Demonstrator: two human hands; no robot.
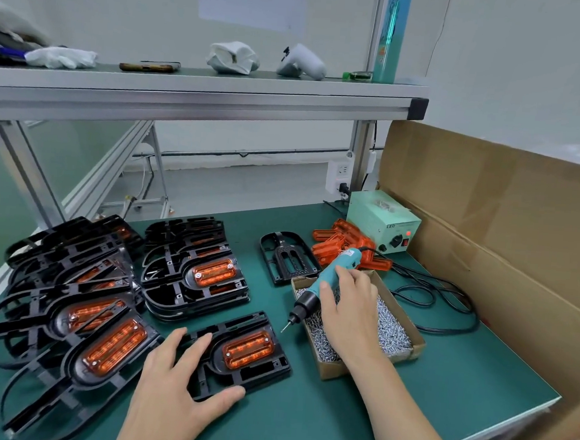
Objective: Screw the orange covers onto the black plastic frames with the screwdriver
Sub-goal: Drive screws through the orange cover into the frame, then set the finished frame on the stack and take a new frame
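Note:
A black plastic frame lies flat near the table's front, with an orange cover seated in it. My left hand rests on the frame's left end, fingers spread and thumb along its front edge. My right hand holds the teal electric screwdriver over the box of screws, its bit tip pointing down-left above the mat. Loose orange covers are piled behind the box. An empty black frame lies beside them.
A cardboard box of silver screws sits under my right hand. Stacks of frames with covers fill the left of the green mat. A green power supply, its cable, and a large carton stand right.

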